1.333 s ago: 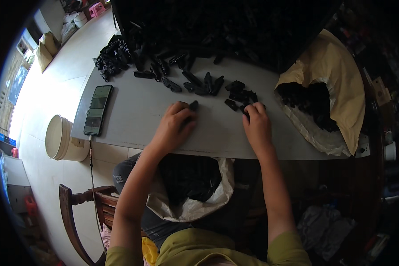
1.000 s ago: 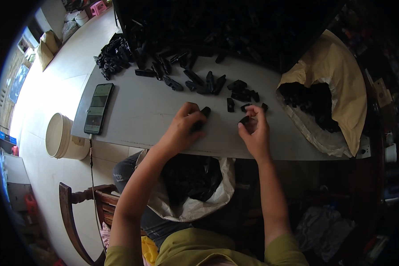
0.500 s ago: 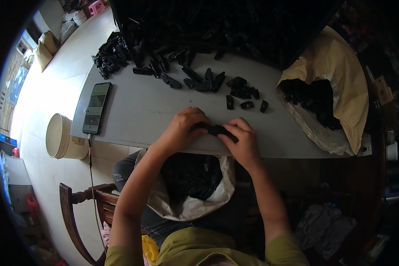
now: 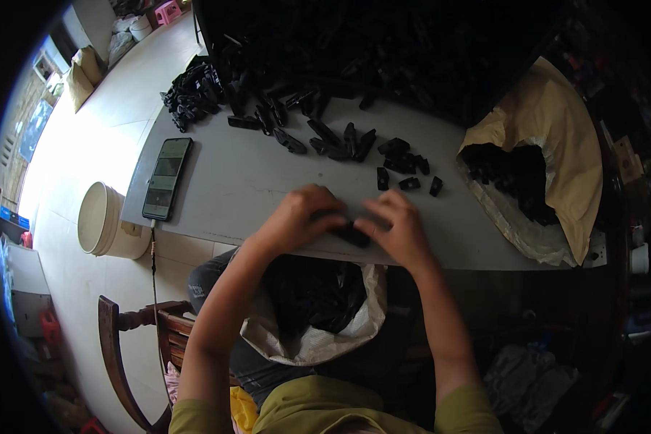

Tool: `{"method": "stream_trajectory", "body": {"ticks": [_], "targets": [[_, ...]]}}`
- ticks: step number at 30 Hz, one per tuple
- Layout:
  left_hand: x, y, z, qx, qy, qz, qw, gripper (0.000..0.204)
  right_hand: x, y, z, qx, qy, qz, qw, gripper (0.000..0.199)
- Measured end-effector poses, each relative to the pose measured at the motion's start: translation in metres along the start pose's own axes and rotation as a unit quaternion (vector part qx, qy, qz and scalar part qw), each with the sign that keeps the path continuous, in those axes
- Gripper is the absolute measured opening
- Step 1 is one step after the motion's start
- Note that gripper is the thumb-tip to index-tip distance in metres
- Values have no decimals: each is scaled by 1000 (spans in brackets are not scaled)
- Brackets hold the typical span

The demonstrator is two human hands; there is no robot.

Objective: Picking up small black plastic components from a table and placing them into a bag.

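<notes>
A small, elongated black plastic part (image 4: 354, 235) is at the table's near edge, between my two hands and blurred by motion. My left hand (image 4: 301, 218) is on its left side, fingers bent and thumb tip close to the part; the blur hides whether it still grips. On the other side, my right hand (image 4: 398, 226) has thumb and fingers apart, the thumb next to the part's right end. Below, a white woven sack (image 4: 372, 307) on my lap holds many black parts (image 4: 315, 293). Several short black blocks (image 4: 409, 184) lie beyond my right hand.
Longer black pieces (image 4: 289, 141) are strewn across the grey table (image 4: 224, 195), with a heap (image 4: 195, 90) at the far left. A phone (image 4: 168, 179) with a cable lies at the left edge. A paper-lined sack (image 4: 575, 166) of black parts stands right; a bucket (image 4: 98, 220) is left.
Both hands held the black part between them; now my right fingers have spread off it. The part has dropped slightly toward me, its right end tilting down. The view has shifted a little.
</notes>
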State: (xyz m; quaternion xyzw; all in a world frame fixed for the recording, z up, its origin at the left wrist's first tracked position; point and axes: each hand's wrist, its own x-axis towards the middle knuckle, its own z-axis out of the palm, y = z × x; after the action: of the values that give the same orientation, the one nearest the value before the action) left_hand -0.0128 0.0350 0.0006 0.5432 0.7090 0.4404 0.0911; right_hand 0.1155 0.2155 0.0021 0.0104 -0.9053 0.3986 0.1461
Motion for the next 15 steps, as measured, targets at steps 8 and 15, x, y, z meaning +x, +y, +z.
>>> {"method": "stream_trajectory", "body": {"ticks": [8, 15], "targets": [[61, -20, -3, 334, 131, 45, 932, 34, 39, 14, 6, -262, 95, 75, 958, 31], [24, 0, 0, -194, 157, -128, 960, 29, -2, 16, -3, -84, 156, 37, 983, 29]]}}
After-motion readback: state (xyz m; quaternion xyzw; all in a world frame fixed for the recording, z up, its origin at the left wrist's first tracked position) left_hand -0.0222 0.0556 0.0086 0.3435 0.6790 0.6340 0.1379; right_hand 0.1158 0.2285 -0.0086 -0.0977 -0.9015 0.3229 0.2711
